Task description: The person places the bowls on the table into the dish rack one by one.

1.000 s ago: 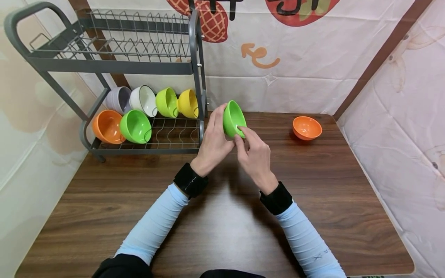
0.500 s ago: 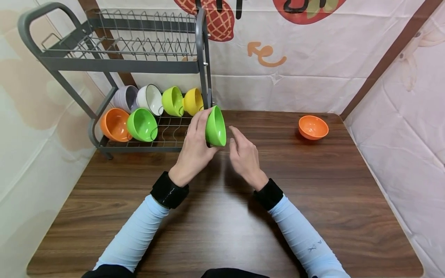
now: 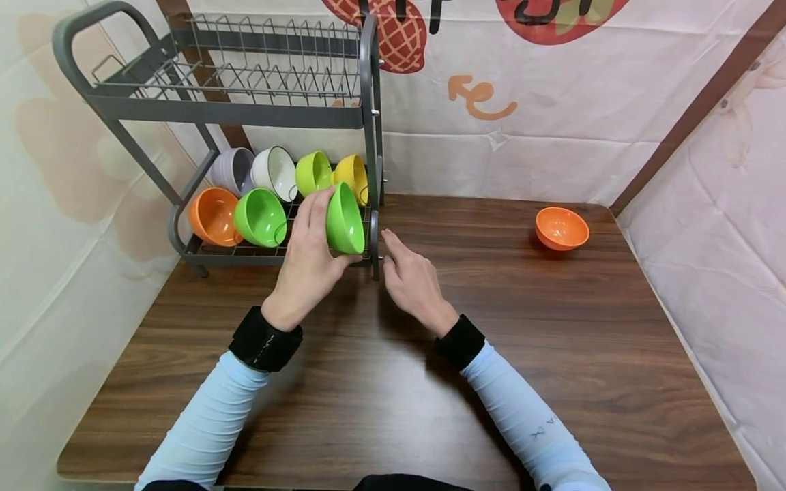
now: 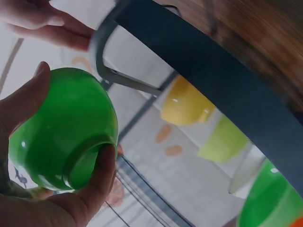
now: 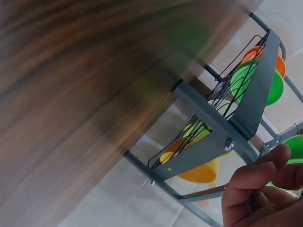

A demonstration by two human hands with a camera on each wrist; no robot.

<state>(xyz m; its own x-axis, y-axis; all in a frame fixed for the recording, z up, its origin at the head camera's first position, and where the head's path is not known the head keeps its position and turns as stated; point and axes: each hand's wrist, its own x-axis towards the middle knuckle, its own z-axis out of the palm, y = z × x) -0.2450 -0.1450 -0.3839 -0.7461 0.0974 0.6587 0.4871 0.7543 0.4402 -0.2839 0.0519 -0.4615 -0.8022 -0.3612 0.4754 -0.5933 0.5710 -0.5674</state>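
My left hand (image 3: 307, 262) grips a green bowl (image 3: 345, 219) tilted on its side, in front of the lower tier's right end. In the left wrist view, thumb and fingers hold this bowl (image 4: 71, 118) around its wall and near its foot. My right hand (image 3: 414, 276) hovers beside the rack's front right post, apart from the bowl and holding nothing. Its fingers (image 5: 255, 182) are loosely bent in the right wrist view. On the dark dish rack's (image 3: 233, 112) lower tier, another green bowl (image 3: 260, 217) and an orange bowl (image 3: 215, 215) lean in the front row.
Behind them stand a lilac bowl (image 3: 233, 170), a white bowl (image 3: 274, 172), a lime bowl (image 3: 313, 172) and a yellow bowl (image 3: 353, 176). A second orange bowl (image 3: 561, 228) sits at the back right of the wooden table (image 3: 522, 327). Printed cloth walls (image 3: 552, 136) surround the table.
My left hand has carried the green bowl leftward to the rack. My right hand touched the bowl at first, then let go and shifted slightly left. The head view has turned a little.
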